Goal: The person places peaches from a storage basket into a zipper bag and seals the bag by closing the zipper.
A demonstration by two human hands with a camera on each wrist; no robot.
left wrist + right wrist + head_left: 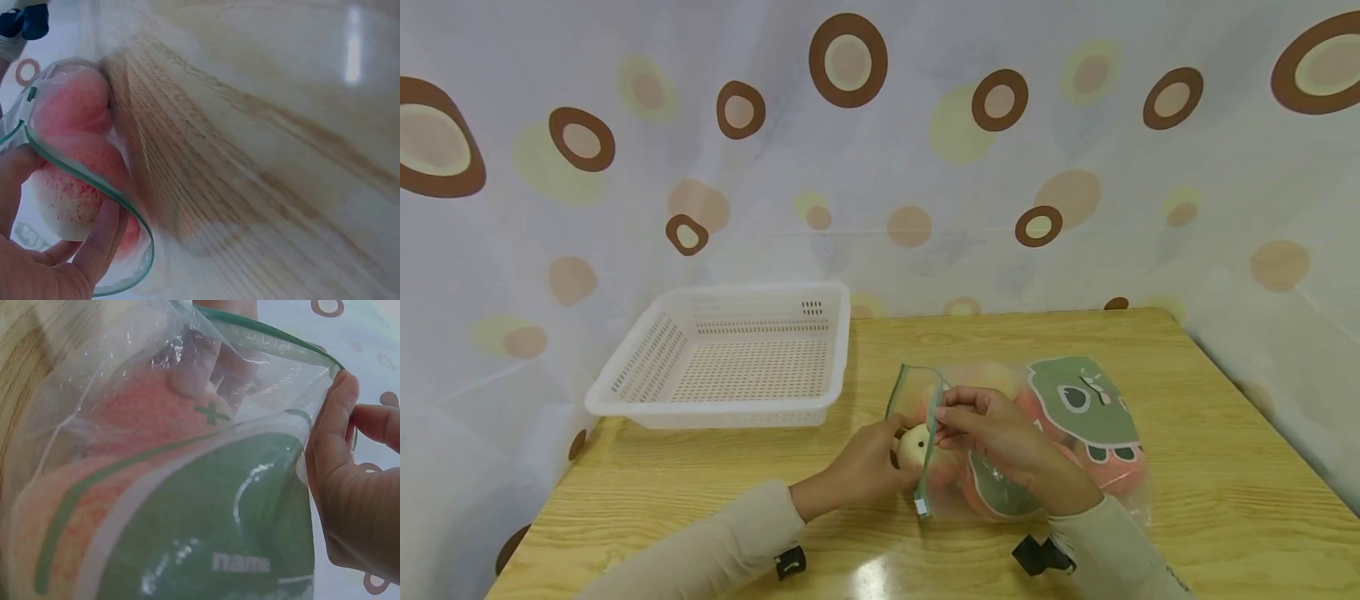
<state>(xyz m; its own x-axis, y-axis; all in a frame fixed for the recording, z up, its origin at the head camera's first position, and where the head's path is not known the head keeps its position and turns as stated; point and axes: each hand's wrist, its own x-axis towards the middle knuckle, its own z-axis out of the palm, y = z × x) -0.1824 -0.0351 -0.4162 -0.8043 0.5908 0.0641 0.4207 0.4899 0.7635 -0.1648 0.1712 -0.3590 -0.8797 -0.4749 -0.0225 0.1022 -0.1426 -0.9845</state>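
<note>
A clear zip bag (1078, 408) with green print lies on the table, its green-edged mouth facing left. Several pink-red peaches (75, 94) show through its plastic. At the mouth, my left hand (865, 467) grips a pale peach (913, 447) with a red-speckled side, thumb and fingers spread around it. In the left wrist view, the fingers (100, 240) reach inside the green rim with the peach. My right hand (1000, 437) pinches the upper edge of the mouth between thumb and fingers and holds it up. A white slider sits at the near end of the zip.
A white plastic basket (718, 408) with slotted walls stands at the back left of the wooden table (1217, 500). Behind the table hangs a pale sheet (865, 158) printed with brown and beige circles.
</note>
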